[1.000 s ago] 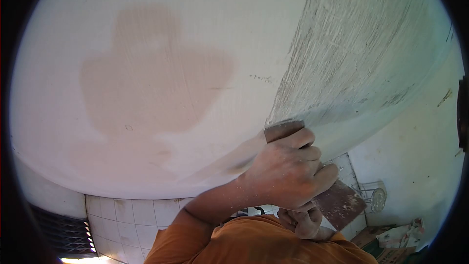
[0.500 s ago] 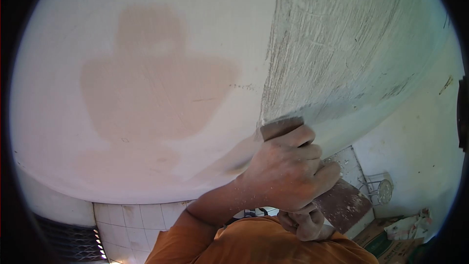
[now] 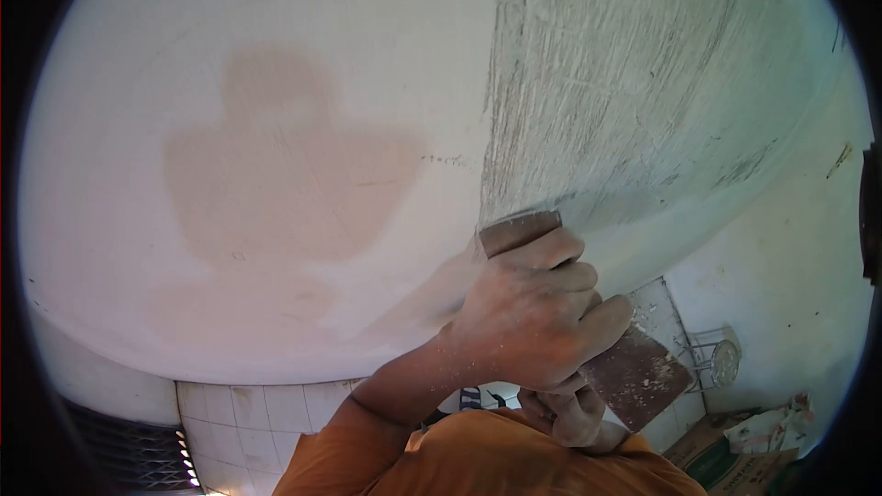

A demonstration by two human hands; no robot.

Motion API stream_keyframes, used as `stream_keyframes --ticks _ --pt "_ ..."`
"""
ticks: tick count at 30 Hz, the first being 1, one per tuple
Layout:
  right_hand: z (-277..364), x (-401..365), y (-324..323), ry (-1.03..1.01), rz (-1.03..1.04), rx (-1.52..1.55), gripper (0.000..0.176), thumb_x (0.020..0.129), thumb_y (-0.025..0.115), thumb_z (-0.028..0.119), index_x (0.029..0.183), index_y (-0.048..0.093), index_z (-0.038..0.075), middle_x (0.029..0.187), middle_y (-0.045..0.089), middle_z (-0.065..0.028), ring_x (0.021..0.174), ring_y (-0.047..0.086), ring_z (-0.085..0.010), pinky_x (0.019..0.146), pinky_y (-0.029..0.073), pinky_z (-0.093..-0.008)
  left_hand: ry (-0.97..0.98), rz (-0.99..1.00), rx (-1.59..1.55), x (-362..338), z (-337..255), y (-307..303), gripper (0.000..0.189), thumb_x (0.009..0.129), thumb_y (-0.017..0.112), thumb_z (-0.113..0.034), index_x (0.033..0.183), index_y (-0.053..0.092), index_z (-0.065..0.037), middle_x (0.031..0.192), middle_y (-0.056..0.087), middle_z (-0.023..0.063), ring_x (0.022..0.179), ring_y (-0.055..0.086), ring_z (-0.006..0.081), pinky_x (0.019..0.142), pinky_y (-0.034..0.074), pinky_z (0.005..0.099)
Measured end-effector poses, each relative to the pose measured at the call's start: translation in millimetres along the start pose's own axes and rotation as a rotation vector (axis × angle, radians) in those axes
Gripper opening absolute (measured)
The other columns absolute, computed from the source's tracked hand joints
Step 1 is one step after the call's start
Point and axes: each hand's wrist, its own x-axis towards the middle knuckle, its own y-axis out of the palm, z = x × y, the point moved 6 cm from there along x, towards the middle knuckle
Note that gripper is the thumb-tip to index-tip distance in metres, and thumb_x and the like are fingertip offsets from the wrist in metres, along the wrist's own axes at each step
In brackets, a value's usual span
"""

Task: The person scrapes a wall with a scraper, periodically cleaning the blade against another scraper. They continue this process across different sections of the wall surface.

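The left hand presses what looks like sandpaper against the ceiling.

Overhead the ceiling is smooth and white, with a pinkish-tan patch across its left half. To the right a rough band runs greenish-grey, scored with fine dark streaks. Under the ceiling's edge a wall of white tiles shows, with a dark grille low down to the left. The right-hand wall is white and scuffed; near it are a wire stand, a cardboard box and a crumpled cloth. The light is soft and even.
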Motion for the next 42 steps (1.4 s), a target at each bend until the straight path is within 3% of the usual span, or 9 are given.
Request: stream_keyframes --ticks 8,11,14,18,23,29,30,35,42 --pt "-6 1 -11 -0.053 0.069 -0.002 0.020 0.096 0.047 0.015 0.089 0.051 -0.003 0.060 0.046 -0.0067 0.043 0.034 -0.0084 0.037 0.025 -0.0232 0.024 -0.016 0.013 -1 -1 4 0.015 0.059 0.060 -0.024 0.061 0.053 -0.011 0.049 0.037 -0.0010 0.058 0.045 0.0169 0.054 0.040 0.0279" --pt "23 11 14 0.089 -0.078 -0.144 0.020 0.096 0.047 0.015 0.083 0.048 0.001 0.060 0.044 -0.0043 0.044 0.034 -0.0082 0.038 0.026 -0.0225 0.059 -0.001 0.022 11 0 -2 0.015 0.059 0.060 -0.024 0.062 0.053 -0.012 0.048 0.037 -0.0014 0.058 0.045 0.0167 0.054 0.040 0.0281" --pt "21 14 7 0.044 0.080 -0.132 0.021 0.096 0.048 0.019 0.084 0.047 0.002 0.060 0.042 -0.0036 0.046 0.035 -0.0083 0.039 0.026 -0.0224 0.035 0.060 0.036 5 -1 -2 0.016 0.057 0.061 -0.024 0.061 0.052 -0.012 0.048 0.039 -0.0016 0.058 0.045 0.0166 0.055 0.040 0.0285" --pt "5 7 3 0.048 -0.077 -0.043 0.024 0.095 0.051 0.023 0.090 0.050 0.000 0.055 0.039 -0.0029 0.044 0.036 -0.0079 0.035 0.024 -0.0220 0.035 -0.024 0.048 -3 -1 1 0.018 0.056 0.061 -0.024 0.059 0.048 -0.012 0.049 0.041 -0.0013 0.059 0.046 0.0167 0.056 0.039 0.0295" --pt "19 28 11 -0.011 0.084 -0.042 0.025 0.096 0.052 0.024 0.091 0.051 0.000 0.053 0.036 -0.0004 0.045 0.035 -0.0081 0.035 0.027 -0.0227 0.039 0.098 0.088 5 2 4 0.024 0.050 0.065 -0.029 0.064 0.052 -0.014 0.054 0.044 -0.0014 0.064 0.048 0.0181 0.060 0.040 0.0310" --pt "-70 -11 -35 0.236 0.030 -0.141 0.028 0.099 0.049 0.028 0.089 0.050 0.001 0.057 0.036 0.0013 0.049 0.035 -0.0082 0.041 0.031 -0.0225 -0.239 0.422 -0.016 -115 7 76 0.028 0.053 0.071 -0.023 0.077 0.060 -0.015 0.062 0.052 -0.0011 0.073 0.053 0.0201 0.067 0.042 0.0330" --pt "-80 -23 -40 0.285 0.054 -0.082 0.018 0.100 0.045 0.023 0.101 0.047 0.006 0.068 0.043 0.0018 0.057 0.039 -0.0056 0.050 0.034 -0.0211 -0.285 0.439 -0.058 -136 6 88 0.028 0.053 0.071 -0.022 0.077 0.060 -0.014 0.062 0.053 0.0001 0.072 0.053 0.0210 0.068 0.042 0.0330" --pt "-86 -42 -52 0.528 -0.063 -0.069 0.020 0.100 0.047 0.023 0.109 0.047 0.005 0.069 0.045 0.0005 0.055 0.042 -0.0069 0.048 0.036 -0.0224 -0.440 0.566 -0.145 -199 8 129 0.033 0.057 0.073 -0.023 0.083 0.059 -0.010 0.065 0.059 0.0037 0.071 0.055 0.0224 0.080 0.041 0.0345" --pt "-45 -29 -9 0.299 0.073 -0.126 0.039 0.100 0.042 0.038 0.106 0.052 0.001 0.065 0.046 -0.0014 0.048 0.044 -0.0097 0.041 0.033 -0.0239 -0.083 0.526 -0.109 -103 -8 66 0.043 0.048 0.077 -0.027 0.085 0.060 -0.011 0.062 0.054 -0.0011 0.067 0.053 0.0180 0.074 0.042 0.0325"
